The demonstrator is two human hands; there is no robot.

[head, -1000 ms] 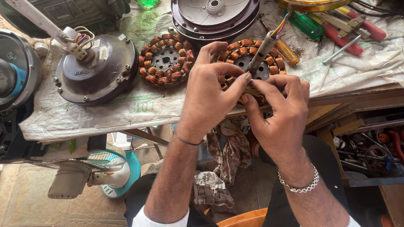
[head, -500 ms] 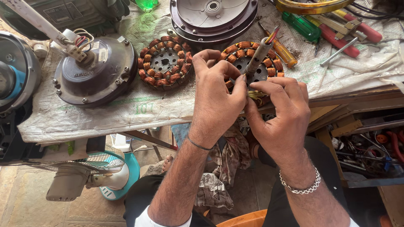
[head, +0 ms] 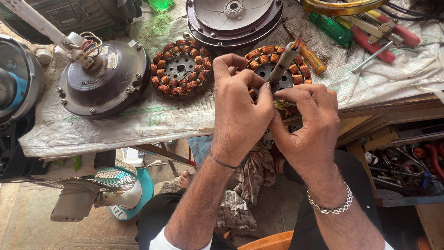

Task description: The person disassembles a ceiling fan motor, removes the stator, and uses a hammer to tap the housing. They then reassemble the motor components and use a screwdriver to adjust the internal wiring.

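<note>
A round fan stator with copper windings (head: 296, 62) and a grey shaft (head: 283, 62) sticking up lies at the bench's front edge. My left hand (head: 240, 111) and my right hand (head: 307, 125) meet over its near rim, fingertips pinched together on the thin wires (head: 280, 105) of the winding. The near part of the stator is hidden under my fingers. A second copper-wound stator (head: 181, 68) rests to the left, untouched.
A dark fan motor housing (head: 102, 81) with coloured leads sits at left. A round fan cover (head: 233, 18) is at the back. Screwdrivers and pliers (head: 356, 32) lie at right. A small teal fan (head: 115, 190) stands on the floor. A tool drawer (head: 407, 162) is open at right.
Both hands have shifted slightly while staying pinched on the wires at the stator's near rim. The view has moved a little.
</note>
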